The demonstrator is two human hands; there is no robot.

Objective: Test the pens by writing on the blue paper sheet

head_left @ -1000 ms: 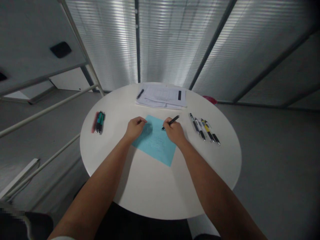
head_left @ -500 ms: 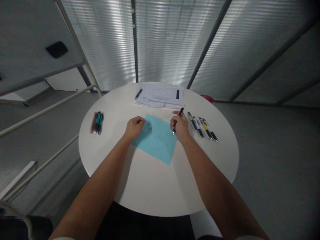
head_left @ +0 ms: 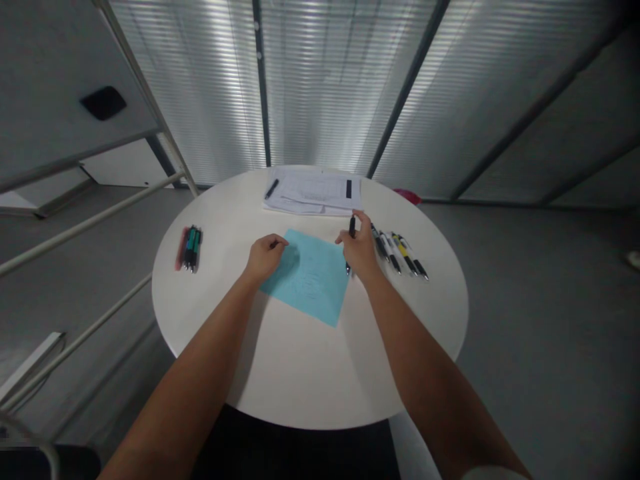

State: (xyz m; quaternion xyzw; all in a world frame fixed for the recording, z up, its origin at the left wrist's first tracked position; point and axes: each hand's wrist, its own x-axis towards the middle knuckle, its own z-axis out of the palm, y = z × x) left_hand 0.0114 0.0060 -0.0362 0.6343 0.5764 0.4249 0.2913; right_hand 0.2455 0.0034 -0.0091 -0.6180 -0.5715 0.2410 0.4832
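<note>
A black pen [head_left: 352, 227] sits in my right hand [head_left: 359, 250]. The thumb points left and a raised finger lies at the pen's upper end. Its tip shows below the hand, by the right edge of a light blue sheet of paper [head_left: 320, 280]. Faint marks run across the middle of that sheet. My left hand [head_left: 266, 257] is closed at the sheet's left edge; a small dark spot shows between its fingers, too unclear to name. Just right of my right hand lies a row of several pens [head_left: 400, 252], in black, white and yellow.
The round white table [head_left: 300, 380] carries a stack of printed sheets [head_left: 320, 190] at the far side, with a dark pen [head_left: 272, 189] on it. Several green-and-black pens [head_left: 193, 248] and a reddish item [head_left: 181, 250] lie at left. Metal rails [head_left: 90, 228] stand left of the table.
The black pen has swung more upright in my right hand, whose fingers have opened out from a tighter grip. My left hand stays at the paper. The whole view has shifted slightly.
</note>
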